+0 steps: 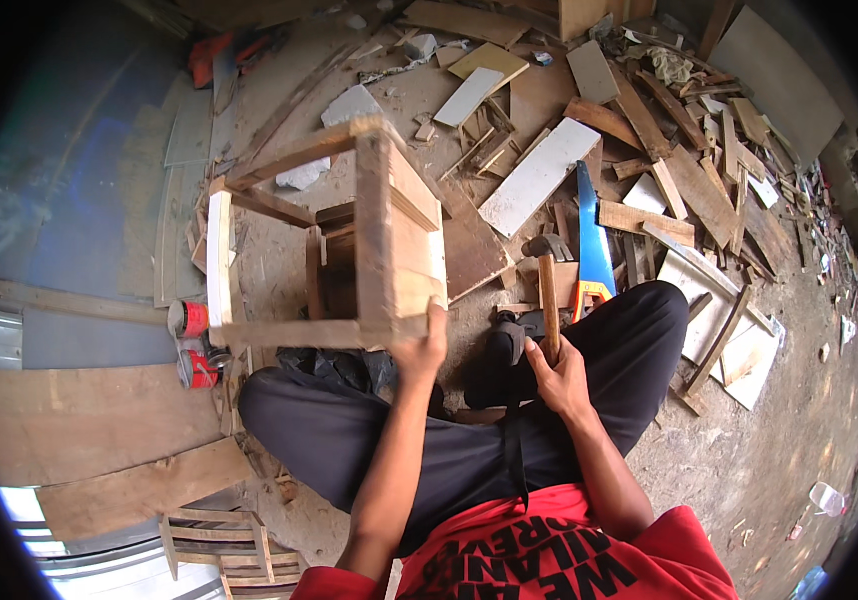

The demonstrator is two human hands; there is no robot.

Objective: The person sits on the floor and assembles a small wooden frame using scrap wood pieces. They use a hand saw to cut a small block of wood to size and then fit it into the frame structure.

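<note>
My left hand (425, 347) grips the lower right corner of a small wooden frame (375, 230), box-like with open sides and one panelled side. The frame is raised and tilted in front of my left knee. Its edges are slightly blurred. In my right hand (561, 378) is a hammer (549, 300), its wooden handle upright and its dark metal head at the top, pointing away from me. My fingers wrap the lower handle. Just right of the hammer lies a handsaw (594, 245) with a blue blade and an orange handle.
Scrap boards (689, 200) pile up at the far right, with a white board (541, 175) among them. Two red cans (194, 345) stand left of the frame. Plywood sheets (99, 425) lie to my left, and a slatted wooden piece (219, 545) sits at the lower left.
</note>
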